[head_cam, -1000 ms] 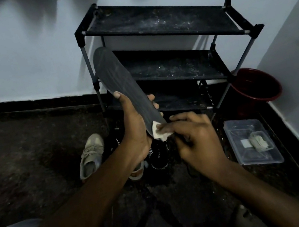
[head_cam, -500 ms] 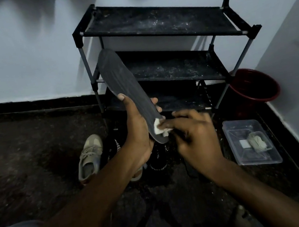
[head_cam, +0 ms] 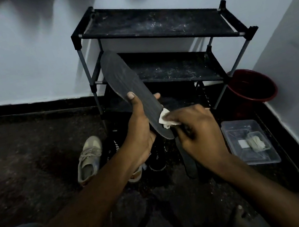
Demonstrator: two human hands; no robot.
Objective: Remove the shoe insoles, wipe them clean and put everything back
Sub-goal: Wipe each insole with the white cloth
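My left hand point(head_cam: 140, 132) grips a long dark insole point(head_cam: 130, 88) near its heel end, thumb on the front face, and the toe end slants up to the left. My right hand point(head_cam: 197, 135) pinches a small white wipe point(head_cam: 164, 119) against the insole's lower right edge. Below my right hand a second dark insole point(head_cam: 189, 161) lies on the floor. A beige sneaker point(head_cam: 89, 159) lies on the floor to the left, and black shoes point(head_cam: 157, 161) sit in shadow under my hands.
A black three-shelf shoe rack point(head_cam: 159, 24) stands against the wall behind the insole. A dark red bucket point(head_cam: 253, 86) sits in the right corner. A clear plastic box point(head_cam: 248, 142) with white cloths lies on the floor at right. The floor is dark and speckled.
The insole and both hands have shifted slightly. The wipe has travelled a little up along the insole's heel edge.
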